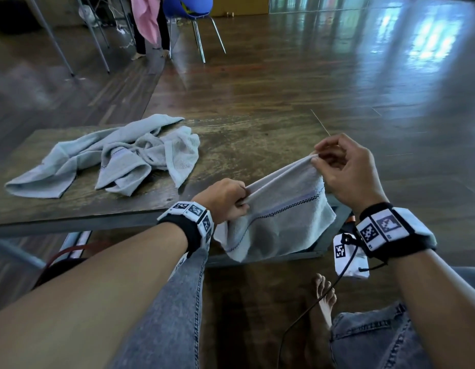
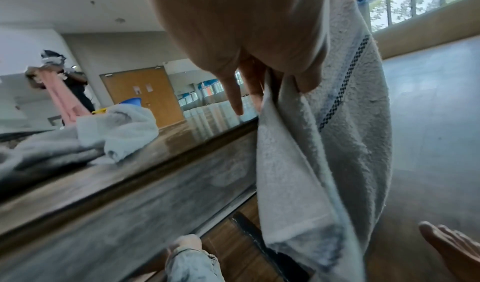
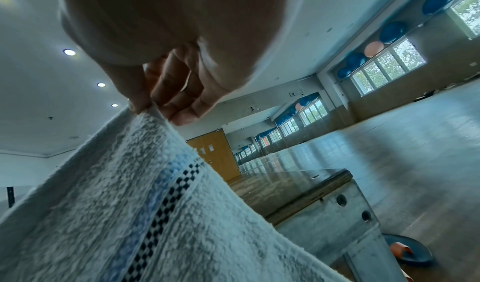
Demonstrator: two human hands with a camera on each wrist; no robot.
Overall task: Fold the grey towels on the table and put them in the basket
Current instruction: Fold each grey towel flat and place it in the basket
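A grey towel (image 1: pixel 281 217) with a blue and checkered stripe hangs doubled over the table's near edge, stretched between both hands. My left hand (image 1: pixel 228 199) grips its left top corner, fingers curled round the cloth. My right hand (image 1: pixel 340 166) pinches the right top corner between thumb and fingertips, held higher. The left wrist view shows the towel (image 2: pixel 324 152) hanging down past the table edge; in the right wrist view the towel (image 3: pixel 145 214) hangs from the pinch. Other grey towels (image 1: pixel 108 155) lie crumpled on the table at the left. No basket is in view.
The low wooden table (image 1: pixel 252 139) stands on a shiny wooden floor. A blue chair (image 1: pixel 193 20) and a person holding a pink cloth (image 1: pixel 145 20) are at the back. My knees in jeans, a bare foot (image 1: pixel 324 296) and a cable are below.
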